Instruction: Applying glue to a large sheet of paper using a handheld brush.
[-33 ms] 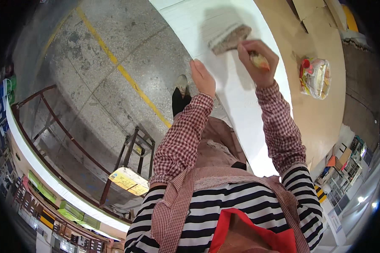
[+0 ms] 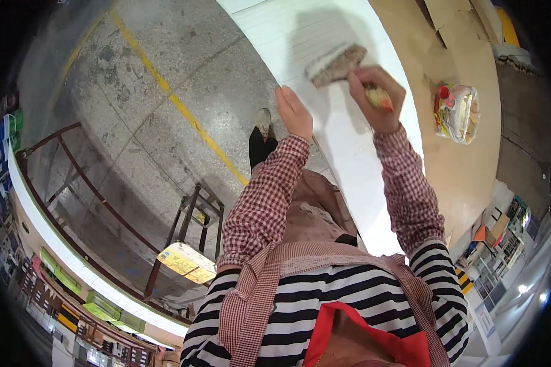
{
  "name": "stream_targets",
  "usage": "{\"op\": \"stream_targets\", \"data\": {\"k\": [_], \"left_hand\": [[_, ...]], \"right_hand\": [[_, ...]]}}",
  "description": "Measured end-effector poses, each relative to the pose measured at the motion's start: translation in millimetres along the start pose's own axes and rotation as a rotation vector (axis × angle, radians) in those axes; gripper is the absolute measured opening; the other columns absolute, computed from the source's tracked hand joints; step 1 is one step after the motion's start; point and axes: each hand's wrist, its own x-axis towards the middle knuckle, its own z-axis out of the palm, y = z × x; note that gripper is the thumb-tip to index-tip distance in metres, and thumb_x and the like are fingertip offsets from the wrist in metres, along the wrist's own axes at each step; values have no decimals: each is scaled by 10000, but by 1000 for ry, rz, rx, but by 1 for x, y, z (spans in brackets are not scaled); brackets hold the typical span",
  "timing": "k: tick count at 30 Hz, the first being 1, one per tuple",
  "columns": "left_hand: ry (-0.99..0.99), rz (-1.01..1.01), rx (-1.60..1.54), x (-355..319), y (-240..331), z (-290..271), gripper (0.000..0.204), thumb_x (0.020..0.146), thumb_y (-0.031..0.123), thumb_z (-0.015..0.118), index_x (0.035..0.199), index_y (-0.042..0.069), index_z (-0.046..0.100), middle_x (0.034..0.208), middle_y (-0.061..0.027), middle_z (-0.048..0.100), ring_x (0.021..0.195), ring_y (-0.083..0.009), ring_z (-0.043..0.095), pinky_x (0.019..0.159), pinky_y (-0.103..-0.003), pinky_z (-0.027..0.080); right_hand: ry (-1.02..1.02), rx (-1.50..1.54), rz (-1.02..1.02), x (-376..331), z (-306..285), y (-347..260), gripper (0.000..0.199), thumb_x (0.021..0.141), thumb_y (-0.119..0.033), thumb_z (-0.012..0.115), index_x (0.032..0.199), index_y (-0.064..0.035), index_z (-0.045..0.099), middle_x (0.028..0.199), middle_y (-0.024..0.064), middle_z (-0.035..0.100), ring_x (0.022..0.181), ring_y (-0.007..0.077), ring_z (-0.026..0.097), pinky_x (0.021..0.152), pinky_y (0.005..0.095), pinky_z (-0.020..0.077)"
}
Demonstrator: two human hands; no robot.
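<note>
My right hand point(image 2: 382, 98) is closed around the handle of a wide paintbrush point(image 2: 340, 66), whose red and yellow handle end shows in the palm. The brush head is slightly blurred and lies over a long white board point(image 2: 352, 137), casting a shadow on it. My left hand point(image 2: 295, 114) is at the board's left edge, nearest its rim, with the fingers stretched out and holding no tool. Whether its fingertips reach under the edge, I cannot tell.
A brown sheet-covered surface point(image 2: 465, 165) lies right of the board, bearing a clear plastic container point(image 2: 459, 116) with a red part. To the left are a stool point(image 2: 190, 262), a brown metal frame point(image 2: 98, 196) and a concrete floor point(image 2: 183, 67) with a yellow line.
My right hand and the paintbrush have shifted slightly nearer to me and to the right over the board. My left hand stays in the same place.
</note>
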Motion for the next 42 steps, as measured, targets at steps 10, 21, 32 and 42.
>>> {"op": "stream_targets", "data": {"k": [10,21,32,42], "left_hand": [[-43,-100,25,0,-10,0,627,1027,410,307,1347,-127,348,1329,-324,451,1236,-431,437,1031,-400,341],[3,-83,-162,-8,3,-8,583,1030,419,306,1302,-93,363,1225,-226,498,1121,-303,483,983,-360,365],[-82,-177,-47,-63,-12,-5,650,1033,394,304,1411,-129,230,1444,-285,323,1340,-345,327,1116,-382,233],[-73,-130,14,-64,-16,-6,712,1024,434,294,1385,-176,233,1426,-350,313,1349,-415,313,1113,-376,245]], "right_hand": [[79,40,-27,7,-1,-10,69,766,31,693,779,24,626,830,115,676,689,130,638,625,246,502],[-9,-17,307,-81,-70,-37,53,764,37,670,783,16,625,854,139,674,790,180,640,701,264,502],[267,667,569,-36,-103,-28,300,1018,-261,423,1108,6,526,1172,153,570,717,159,573,648,257,465],[72,429,224,32,2,1,35,838,-20,650,829,14,645,887,69,670,756,98,597,647,238,484]]}}
